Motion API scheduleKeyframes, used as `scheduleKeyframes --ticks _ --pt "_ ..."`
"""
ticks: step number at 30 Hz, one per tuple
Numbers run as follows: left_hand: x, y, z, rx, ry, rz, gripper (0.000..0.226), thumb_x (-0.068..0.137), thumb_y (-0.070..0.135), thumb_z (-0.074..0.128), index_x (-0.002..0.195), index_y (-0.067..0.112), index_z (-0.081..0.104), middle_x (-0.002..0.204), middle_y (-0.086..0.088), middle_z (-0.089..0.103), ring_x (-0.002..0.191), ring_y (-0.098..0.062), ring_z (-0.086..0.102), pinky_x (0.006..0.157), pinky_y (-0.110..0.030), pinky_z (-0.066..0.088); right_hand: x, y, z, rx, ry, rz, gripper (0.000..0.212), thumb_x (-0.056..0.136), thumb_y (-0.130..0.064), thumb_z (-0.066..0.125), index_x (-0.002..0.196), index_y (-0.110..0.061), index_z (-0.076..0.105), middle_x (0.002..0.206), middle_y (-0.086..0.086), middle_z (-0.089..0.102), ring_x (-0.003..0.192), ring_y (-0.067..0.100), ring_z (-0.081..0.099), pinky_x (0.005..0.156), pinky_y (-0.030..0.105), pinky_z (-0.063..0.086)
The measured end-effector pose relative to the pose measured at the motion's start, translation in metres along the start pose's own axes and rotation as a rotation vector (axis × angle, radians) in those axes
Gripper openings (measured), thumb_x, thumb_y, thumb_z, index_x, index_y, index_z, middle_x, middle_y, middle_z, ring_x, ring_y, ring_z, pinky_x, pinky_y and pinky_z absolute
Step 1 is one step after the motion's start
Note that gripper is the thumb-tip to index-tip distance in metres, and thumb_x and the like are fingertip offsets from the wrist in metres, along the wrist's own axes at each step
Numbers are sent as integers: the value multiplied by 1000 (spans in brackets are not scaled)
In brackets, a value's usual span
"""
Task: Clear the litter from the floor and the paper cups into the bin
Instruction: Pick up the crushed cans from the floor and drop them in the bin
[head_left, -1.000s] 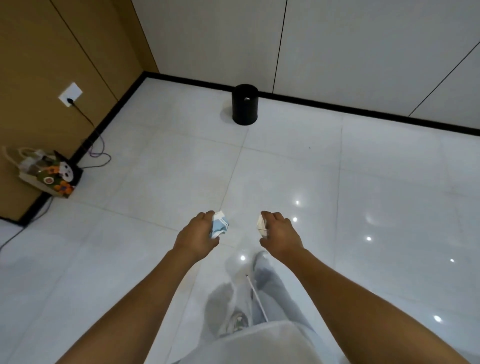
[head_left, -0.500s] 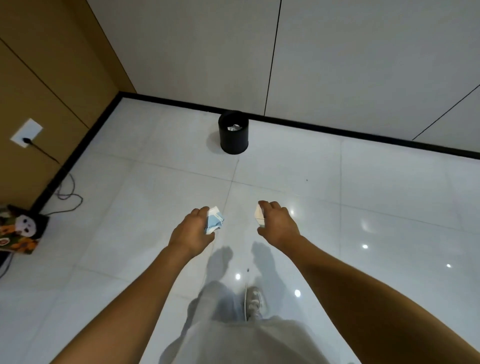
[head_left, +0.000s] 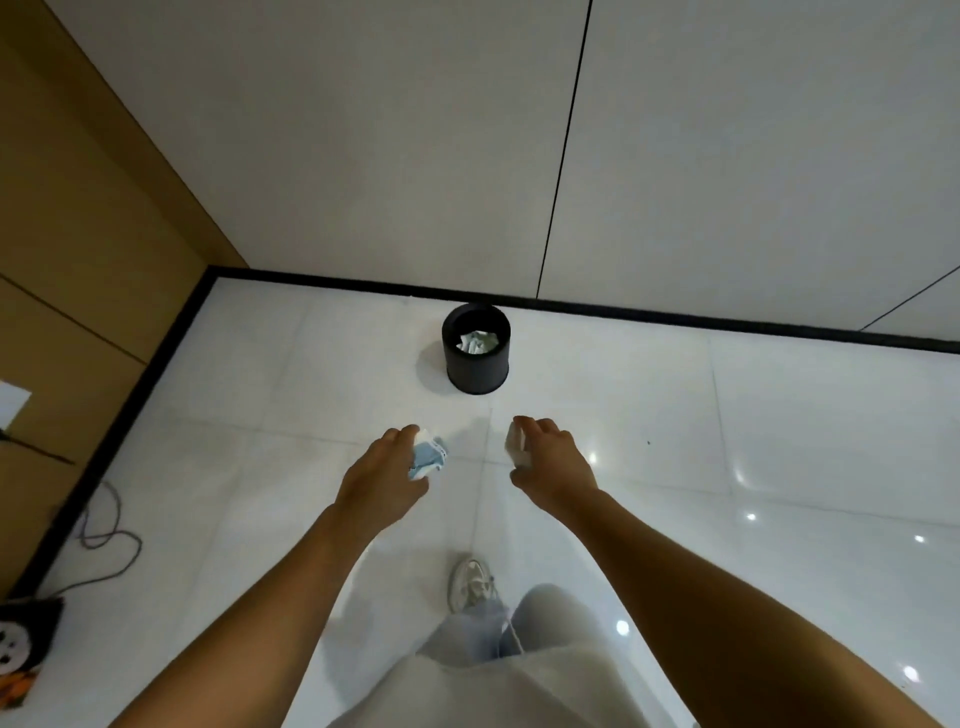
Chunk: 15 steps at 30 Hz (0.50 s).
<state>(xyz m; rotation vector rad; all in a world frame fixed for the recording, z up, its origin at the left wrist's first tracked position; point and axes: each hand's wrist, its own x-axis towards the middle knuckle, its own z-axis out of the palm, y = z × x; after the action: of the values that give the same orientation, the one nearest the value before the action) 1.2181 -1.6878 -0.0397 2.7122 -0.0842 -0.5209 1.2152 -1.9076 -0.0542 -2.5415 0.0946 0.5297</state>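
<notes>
A black round bin (head_left: 476, 366) stands on the white tiled floor near the black skirting, with crumpled paper inside it. My left hand (head_left: 382, 475) is closed around a crumpled blue and white piece of litter (head_left: 428, 457). In my right hand (head_left: 553, 462) I grip a pale crushed paper cup (head_left: 516, 449), mostly hidden by the fingers. Both hands are held out in front of me, a short way before the bin and apart from it.
A brown panelled wall (head_left: 78, 249) runs along the left, with a wall socket (head_left: 13, 405) and a cable (head_left: 106, 540) looping on the floor. A patterned bag (head_left: 21, 649) sits at the lower left corner. My shoe (head_left: 467, 582) steps forward on the glossy tiles.
I have walked closer to the bin, which now looks larger and nearer my hands. The bag and socket have slid to the left edge. Both hands keep hold of their litter.
</notes>
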Motion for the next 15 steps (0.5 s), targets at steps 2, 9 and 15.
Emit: scheduleKeyframes --ticks 2,9,15 --pt "38 -5 -21 7 -12 13 61 86 30 63 139 19 34 126 -4 49 112 -22 51 84 -30 44 32 -14 -8 10 6 10 46 76 -9 59 119 -18 47 114 4 49 103 29 48 74 35 51" --pt "159 -14 -63 5 -57 29 61 87 29 63 139 18 33 127 -5 48 111 -22 52 81 -28 44 141 -32 -28 -23 -21 61 63 81 -14 62 139 -20 38 128 5 47 113 29 46 83 36 49" --pt "279 -20 -83 22 -82 26 60 86 30 63 138 19 34 124 -5 50 108 -23 53 81 -33 49 259 -39 -42 2 -42 88 67 81 -16 63 141 -20 34 130 7 47 114 29 46 84 35 47"
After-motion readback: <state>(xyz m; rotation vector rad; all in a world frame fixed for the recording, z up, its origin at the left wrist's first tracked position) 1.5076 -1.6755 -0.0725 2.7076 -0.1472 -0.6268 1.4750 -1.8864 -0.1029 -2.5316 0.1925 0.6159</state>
